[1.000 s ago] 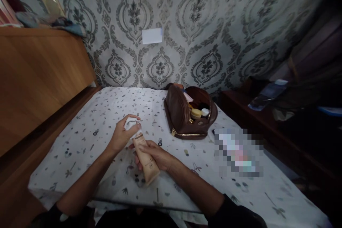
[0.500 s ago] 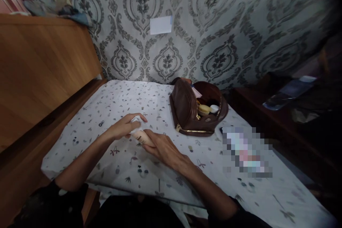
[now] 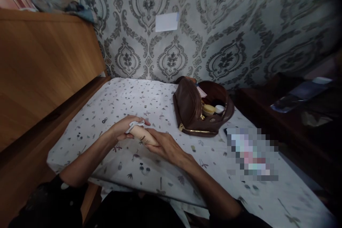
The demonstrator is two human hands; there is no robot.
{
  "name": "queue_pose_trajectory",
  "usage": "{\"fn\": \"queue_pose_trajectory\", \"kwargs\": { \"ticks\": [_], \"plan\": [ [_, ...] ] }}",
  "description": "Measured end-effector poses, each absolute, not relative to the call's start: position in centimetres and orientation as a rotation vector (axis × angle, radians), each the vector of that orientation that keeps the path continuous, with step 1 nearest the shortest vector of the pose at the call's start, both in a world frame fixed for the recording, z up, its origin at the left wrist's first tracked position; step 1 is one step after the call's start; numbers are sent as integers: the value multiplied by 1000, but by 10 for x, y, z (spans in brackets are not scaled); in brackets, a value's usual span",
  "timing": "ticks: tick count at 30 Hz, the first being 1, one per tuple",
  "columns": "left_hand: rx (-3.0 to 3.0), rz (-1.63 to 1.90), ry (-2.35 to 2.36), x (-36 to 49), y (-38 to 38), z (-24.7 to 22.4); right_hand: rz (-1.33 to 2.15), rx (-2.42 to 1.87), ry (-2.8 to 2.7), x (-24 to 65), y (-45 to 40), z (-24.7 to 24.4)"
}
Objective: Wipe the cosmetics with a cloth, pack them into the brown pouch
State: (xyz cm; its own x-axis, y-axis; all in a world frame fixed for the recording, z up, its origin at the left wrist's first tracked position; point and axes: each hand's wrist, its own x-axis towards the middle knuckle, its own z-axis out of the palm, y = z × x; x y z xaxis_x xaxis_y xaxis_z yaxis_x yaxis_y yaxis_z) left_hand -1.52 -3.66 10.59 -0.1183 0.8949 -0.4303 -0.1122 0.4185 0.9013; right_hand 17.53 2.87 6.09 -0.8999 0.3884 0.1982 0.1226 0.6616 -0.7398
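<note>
A cream-coloured bottle (image 3: 143, 135) with small dark print lies slanted between my two hands, above the patterned white cloth (image 3: 141, 94). My right hand (image 3: 165, 145) is wrapped round its lower right end. At the other end, my left hand (image 3: 128, 127) is closed on a crumpled white wipe (image 3: 136, 124), which rests against the bottle's upper left end. To the right of my hands stands a brown bag (image 3: 199, 108), unzipped, with a yellow round container (image 3: 208, 109) and a white one (image 3: 219, 109) inside.
A blurred-out object (image 3: 251, 155) lies on the cloth at the right. The wooden cabinet (image 3: 48, 57) rises at the left, with cloth items on top. Behind is a patterned wall (image 3: 172, 58). A clear plastic packet (image 3: 299, 96) rests on a dark surface at far right.
More of the bottle shows between my hands, and the wipe now sits against its upper left end. The whole view has shifted slightly, so things appear further right.
</note>
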Motion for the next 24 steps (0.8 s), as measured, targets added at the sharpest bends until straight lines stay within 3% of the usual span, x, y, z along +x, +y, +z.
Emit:
{"fn": "queue_pose_trajectory", "kwargs": {
  "ticks": [10, 18, 24],
  "plan": [
    [991, 1469, 1487, 7, -44, 91, 1335, -441, -2341, 176, 28, 65],
    [1535, 1483, 1876, 12, -55, 87, 1505, -433, -2148, 169, 22, 49],
    [1590, 1406, 1665, 11, -55, 89, 2327, -396, -1746, 164, 14, 39]
  ]
}}
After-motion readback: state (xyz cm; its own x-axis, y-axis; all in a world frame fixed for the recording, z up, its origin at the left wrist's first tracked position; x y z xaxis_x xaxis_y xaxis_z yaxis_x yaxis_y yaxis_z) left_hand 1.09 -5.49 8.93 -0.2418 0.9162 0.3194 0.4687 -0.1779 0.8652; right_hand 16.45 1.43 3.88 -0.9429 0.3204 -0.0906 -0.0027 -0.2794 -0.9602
